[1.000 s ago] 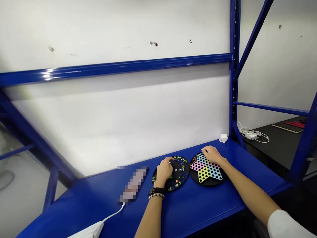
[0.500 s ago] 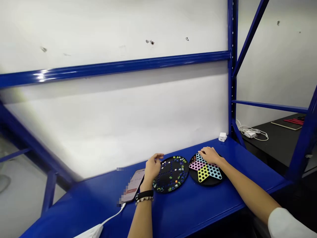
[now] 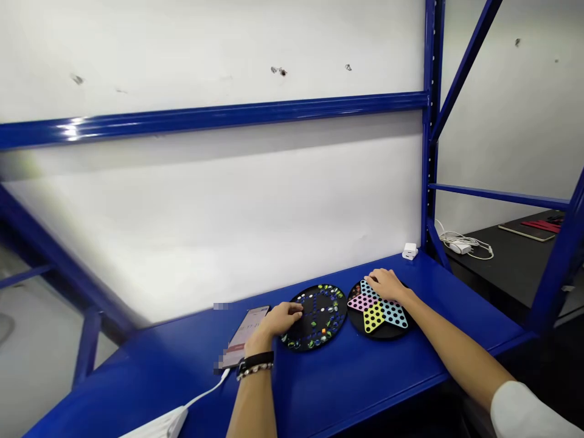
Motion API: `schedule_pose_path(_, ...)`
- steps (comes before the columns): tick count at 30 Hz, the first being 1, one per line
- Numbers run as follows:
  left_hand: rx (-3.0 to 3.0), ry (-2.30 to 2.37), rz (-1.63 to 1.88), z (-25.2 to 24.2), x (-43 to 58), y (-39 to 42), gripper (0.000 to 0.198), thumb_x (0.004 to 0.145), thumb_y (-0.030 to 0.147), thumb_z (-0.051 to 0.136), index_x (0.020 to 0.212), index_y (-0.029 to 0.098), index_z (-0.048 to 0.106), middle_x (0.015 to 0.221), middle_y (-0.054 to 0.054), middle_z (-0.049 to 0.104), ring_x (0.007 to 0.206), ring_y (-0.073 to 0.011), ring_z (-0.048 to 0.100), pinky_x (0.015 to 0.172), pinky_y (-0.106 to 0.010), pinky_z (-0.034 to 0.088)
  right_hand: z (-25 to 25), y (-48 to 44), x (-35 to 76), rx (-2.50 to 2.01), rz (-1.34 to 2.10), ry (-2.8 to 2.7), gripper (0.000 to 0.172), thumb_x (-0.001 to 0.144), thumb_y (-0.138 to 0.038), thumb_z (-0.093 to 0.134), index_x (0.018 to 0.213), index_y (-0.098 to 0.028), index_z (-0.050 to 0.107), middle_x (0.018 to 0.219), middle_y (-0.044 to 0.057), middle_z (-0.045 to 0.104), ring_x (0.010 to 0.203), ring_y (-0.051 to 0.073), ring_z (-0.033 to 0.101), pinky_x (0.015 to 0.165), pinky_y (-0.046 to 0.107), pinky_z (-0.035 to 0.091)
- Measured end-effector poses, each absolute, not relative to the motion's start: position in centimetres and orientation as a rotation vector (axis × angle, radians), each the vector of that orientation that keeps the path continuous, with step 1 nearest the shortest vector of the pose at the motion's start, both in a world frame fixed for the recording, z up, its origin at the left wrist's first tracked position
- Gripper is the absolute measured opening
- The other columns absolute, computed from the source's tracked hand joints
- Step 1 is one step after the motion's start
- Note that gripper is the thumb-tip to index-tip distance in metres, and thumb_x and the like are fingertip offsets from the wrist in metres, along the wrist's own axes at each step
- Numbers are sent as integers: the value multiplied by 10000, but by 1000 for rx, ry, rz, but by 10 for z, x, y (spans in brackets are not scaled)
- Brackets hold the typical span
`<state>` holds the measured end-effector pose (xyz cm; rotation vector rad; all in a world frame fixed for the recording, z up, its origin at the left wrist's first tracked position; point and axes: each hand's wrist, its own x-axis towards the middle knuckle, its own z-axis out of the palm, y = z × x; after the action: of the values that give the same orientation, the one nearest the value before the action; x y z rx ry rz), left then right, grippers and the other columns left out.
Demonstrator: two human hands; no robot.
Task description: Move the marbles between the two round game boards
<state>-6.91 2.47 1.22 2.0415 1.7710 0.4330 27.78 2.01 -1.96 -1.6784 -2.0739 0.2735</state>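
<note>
A round black game board (image 3: pixel 305 325) lies on the blue shelf, with glass marbles round its rim and an orange die-like cube (image 3: pixel 324 331) on it. My left hand (image 3: pixel 278 319) reaches over that board's left edge, fingers bent and slightly apart, nothing visible in them. Beside it, touching or nearly so, is a Chinese checkers board (image 3: pixel 375 317), a star with pink, yellow and light blue points in a round black tray. Over the star's far side rests my right hand (image 3: pixel 387 285), its fingers curled together; whatever they hold is hidden. Dark reddish marbles show left of its fingertips.
A phone (image 3: pixel 246 331) on a white cable lies left of my left hand. The cable runs to a white power strip (image 3: pixel 159 424). A white charger (image 3: pixel 409 251) stands at the back right. Blue frame bars (image 3: pixel 429 152) and a white wall bound the shelf (image 3: pixel 347 389).
My left hand has come down and a little to the left, nearer the left rim of the marble board. My right hand stays in place. The view has shifted slightly.
</note>
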Motion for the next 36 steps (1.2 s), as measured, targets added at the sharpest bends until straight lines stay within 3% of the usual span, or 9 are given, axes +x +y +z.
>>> schedule_pose_path(3,2004,1548,302,21,-75,17,313,615,344,696,904,243,761,1003,-11,767,976,-227,687,854,-271,518,-18,19,278,-1685,284,-2068,510,1007,-484,267,655,-205,509,746,44,615,781,209,577,881,388,365)
schedule_pose_path(5,1938,1434,173,26,-78,11,301,572,371,730,844,243,753,880,0,756,896,-225,682,804,-282,515,-17,19,277,-1689,290,-2067,506,1007,-483,269,660,-206,511,740,44,613,769,205,571,885,394,365)
schedule_pose_path(12,1813,1373,34,29,-73,3,270,466,289,763,727,222,743,654,24,663,732,-217,634,717,-311,488,-19,20,278,-1678,295,-2072,512,1008,-483,271,644,-204,500,698,40,597,726,196,565,870,387,369)
schedule_pose_path(24,1718,1342,111,22,-76,4,358,431,220,764,784,210,702,698,30,658,686,-176,639,686,-291,520,-18,20,276,-1673,271,-2074,496,1006,-464,296,630,-200,482,711,36,589,710,187,551,857,382,374)
schedule_pose_path(29,1794,1365,179,23,-78,6,295,541,336,733,797,200,679,675,16,671,704,-189,639,692,-294,494,-19,19,277,-1660,287,-2074,496,1006,-470,293,659,-204,526,773,48,612,775,204,564,874,400,373)
schedule_pose_path(33,2050,1621,657,32,-68,8,320,708,474,629,872,202,666,857,-25,713,756,-193,622,730,-311,490,-16,17,273,-1601,326,-1996,400,986,-462,346,844,-225,635,949,61,648,989,242,564,946,432,350)
schedule_pose_path(36,2116,1706,1013,36,-42,6,319,790,478,577,944,209,651,967,-33,721,737,-174,611,763,-313,504,-8,12,263,-1519,364,-1912,367,969,-479,387,918,-238,659,1006,51,660,1034,232,562,975,430,343)
